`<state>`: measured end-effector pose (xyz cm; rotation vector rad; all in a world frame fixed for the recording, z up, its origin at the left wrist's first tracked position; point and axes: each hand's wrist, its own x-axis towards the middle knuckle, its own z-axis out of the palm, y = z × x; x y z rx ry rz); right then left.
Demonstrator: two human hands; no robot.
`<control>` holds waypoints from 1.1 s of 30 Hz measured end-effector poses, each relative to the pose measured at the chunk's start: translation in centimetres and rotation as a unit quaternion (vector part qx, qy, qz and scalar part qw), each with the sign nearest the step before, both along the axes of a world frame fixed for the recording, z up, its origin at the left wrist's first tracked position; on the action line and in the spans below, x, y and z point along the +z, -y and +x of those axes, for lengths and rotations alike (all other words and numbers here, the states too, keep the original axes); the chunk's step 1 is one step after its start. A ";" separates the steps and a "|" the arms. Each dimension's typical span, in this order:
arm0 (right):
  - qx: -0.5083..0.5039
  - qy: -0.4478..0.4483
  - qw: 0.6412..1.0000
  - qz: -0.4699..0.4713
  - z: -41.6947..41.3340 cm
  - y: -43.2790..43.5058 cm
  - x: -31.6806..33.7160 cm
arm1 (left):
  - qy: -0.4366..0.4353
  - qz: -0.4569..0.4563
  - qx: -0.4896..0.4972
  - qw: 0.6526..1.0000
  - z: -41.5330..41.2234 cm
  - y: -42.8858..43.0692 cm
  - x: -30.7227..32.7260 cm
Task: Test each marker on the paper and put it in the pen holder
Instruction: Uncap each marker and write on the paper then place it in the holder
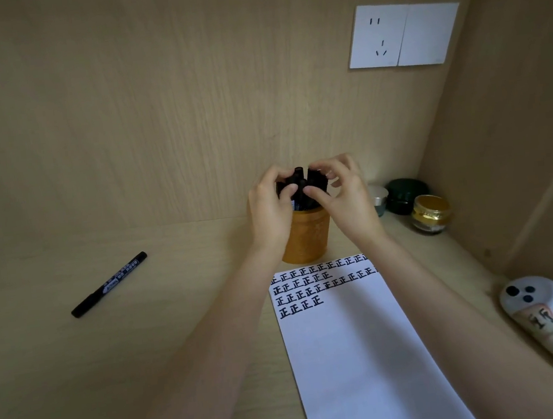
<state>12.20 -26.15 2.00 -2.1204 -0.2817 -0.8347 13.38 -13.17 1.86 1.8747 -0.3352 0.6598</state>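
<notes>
where the pale wooden table [62, 371] meets a back wall [152, 102] of the same wood, an orange pen holder [306, 240] stands upright, just beyond the far edge of a white sheet of paper [353, 355]. a side wall [519, 147] closes the corner on the right, and a white socket plate [403, 34] sits high on the back wall. the paper lies lengthwise, with rows of black characters across its far end.

a bunch of black markers [300, 180] stands in the pen holder, their tops sticking up above the rim. the left hand [270, 210] curls around the bunch from the left, thumb pressed on the tops. the right hand [348, 197] curls around it from the right, thumb and fingers pinching the tops. the two hands nearly meet over the pen holder.

a loose marker [108, 285] lies alone on the table, well to the left of the pen holder. in the right corner a dark green jar [406, 194], a gold-lidded jar [430, 214] and a small silver-topped jar [378, 196] stand close together. a white controller [538, 310] with taped labels lies at the right edge, near the paper.
</notes>
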 end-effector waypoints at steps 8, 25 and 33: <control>-0.025 0.006 1.000 -0.016 0.8 0.3 -0.1 | 0.029 0.039 -0.017 0.999 0.2 -0.2 -0.3; -0.018 0.021 1.000 0.012 0.6 0.4 -0.8 | 0.047 0.120 0.009 0.992 1.4 -0.1 -0.5; -0.020 0.000 0.999 0.032 0.3 -0.1 -0.8 | 0.009 0.129 0.023 0.991 1.1 -0.4 -0.2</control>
